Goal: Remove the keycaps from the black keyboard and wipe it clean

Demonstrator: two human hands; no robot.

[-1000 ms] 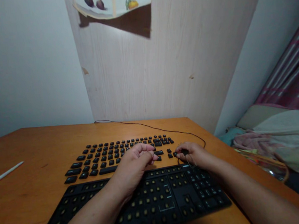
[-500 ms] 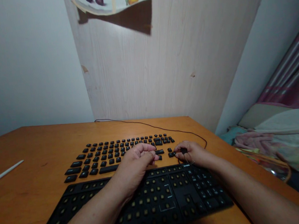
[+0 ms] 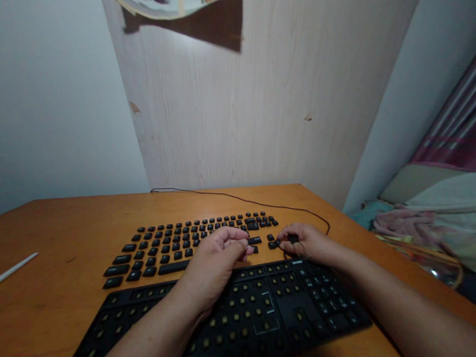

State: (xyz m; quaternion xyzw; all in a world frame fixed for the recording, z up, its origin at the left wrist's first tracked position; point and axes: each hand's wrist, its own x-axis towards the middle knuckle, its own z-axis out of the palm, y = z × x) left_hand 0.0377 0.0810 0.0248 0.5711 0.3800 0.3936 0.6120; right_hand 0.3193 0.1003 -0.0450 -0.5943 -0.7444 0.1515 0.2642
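My left hand [image 3: 218, 252] is curled beside the loose black keycaps [image 3: 177, 245], above the back edge of a keyboard. Its fingertips are close to a small keycap [image 3: 255, 250]; whether they grip one is hidden. My right hand [image 3: 308, 241] is closed around a small black tool [image 3: 294, 238] with thin wire, partly covered by the fingers. Its fingertips touch a keycap [image 3: 274, 245] on the table. In front lies a black keyboard [image 3: 290, 306], its main and middle sections stripped down to bare switches. Keys [image 3: 331, 302] remain on its number pad at the right.
The keycaps lie in rows on a brown wooden table [image 3: 75, 226]. A thin dark cable [image 3: 240, 198] runs across the back and curves down at the right. A white stylus-like stick [image 3: 8, 274] lies far left. Bedding [image 3: 445, 216] is beyond the right edge.
Both hands stay in nearly the same place and pose. The view has shifted very slightly.
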